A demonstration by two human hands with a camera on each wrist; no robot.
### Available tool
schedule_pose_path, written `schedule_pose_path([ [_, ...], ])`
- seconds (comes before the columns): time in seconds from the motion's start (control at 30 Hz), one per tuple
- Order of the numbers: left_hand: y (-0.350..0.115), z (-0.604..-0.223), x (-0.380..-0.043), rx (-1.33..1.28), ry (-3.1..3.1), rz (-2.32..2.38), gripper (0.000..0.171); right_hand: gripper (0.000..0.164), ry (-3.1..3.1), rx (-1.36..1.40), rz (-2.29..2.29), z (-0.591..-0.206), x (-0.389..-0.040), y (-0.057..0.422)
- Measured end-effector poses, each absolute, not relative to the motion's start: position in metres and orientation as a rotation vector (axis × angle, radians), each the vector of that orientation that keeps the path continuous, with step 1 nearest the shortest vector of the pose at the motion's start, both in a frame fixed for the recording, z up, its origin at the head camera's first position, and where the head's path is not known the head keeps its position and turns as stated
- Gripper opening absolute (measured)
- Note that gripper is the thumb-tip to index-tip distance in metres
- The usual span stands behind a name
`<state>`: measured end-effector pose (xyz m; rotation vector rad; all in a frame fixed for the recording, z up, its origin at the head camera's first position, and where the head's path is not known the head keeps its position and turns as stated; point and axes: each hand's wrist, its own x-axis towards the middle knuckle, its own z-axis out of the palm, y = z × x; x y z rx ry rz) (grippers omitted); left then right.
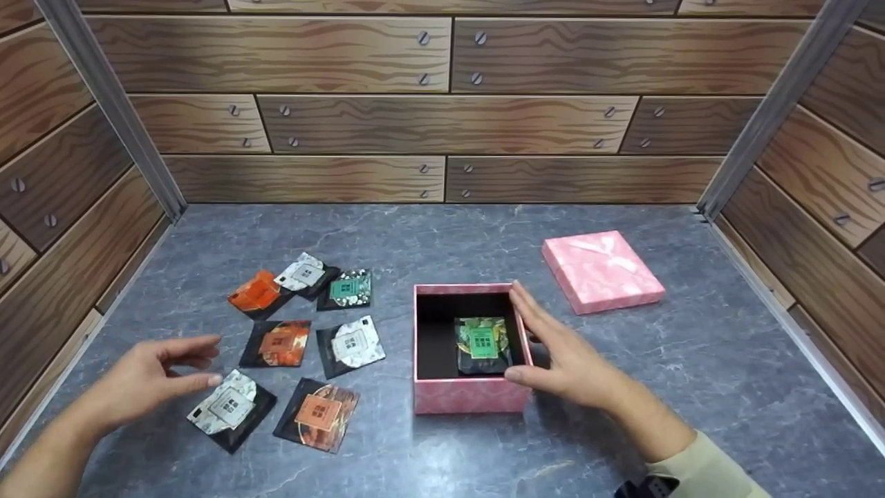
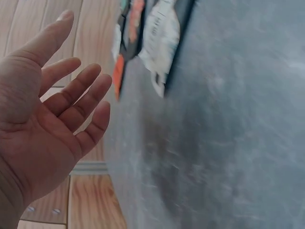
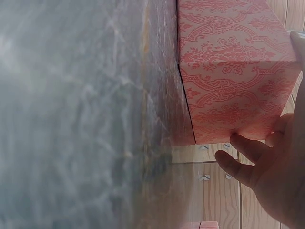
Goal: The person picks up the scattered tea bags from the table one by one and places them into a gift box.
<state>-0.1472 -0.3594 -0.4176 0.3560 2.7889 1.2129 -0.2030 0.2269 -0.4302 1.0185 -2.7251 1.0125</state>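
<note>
In the head view, my left hand (image 1: pixel 155 380) hovers at the left with fingers spread and nothing in them, its thumb right by a white-and-black sachet (image 1: pixel 231 408). The left wrist view shows the palm of that hand (image 2: pixel 57 109) bare. My right hand (image 1: pixel 570 356) rests along the right side of an open pink box (image 1: pixel 470 398), fingers extended towards the back corner and thumb at the front corner. A green-and-black sachet (image 1: pixel 482 342) lies inside the box, towards its right wall. The right wrist view has fingertips touching the patterned side of the box (image 3: pixel 233 95).
Left of the box lie other sachets: a brown one (image 1: pixel 318 415), a white one (image 1: pixel 351 344), a red-orange one (image 1: pixel 276 344), an orange one (image 1: pixel 256 294), a silver one (image 1: pixel 304 275) and a teal one (image 1: pixel 346 288). A pink lid with a bow (image 1: pixel 605 273) sits back right. Wood-patterned walls surround the table.
</note>
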Motion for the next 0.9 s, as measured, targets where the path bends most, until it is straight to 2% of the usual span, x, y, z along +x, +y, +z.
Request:
schedule_pose_path([
  [0.5,-0.369,-0.451,-0.15,0.509,2.765,1.076,0.073,0.105,-2.712,1.042,1.018,-0.429,-0.203,0.227],
  [0.9,-0.364,-0.458,-0.147,0.462,2.848,0.997,0.089,0.105,-2.722,1.034,1.008,-0.43,-0.202,0.228],
])
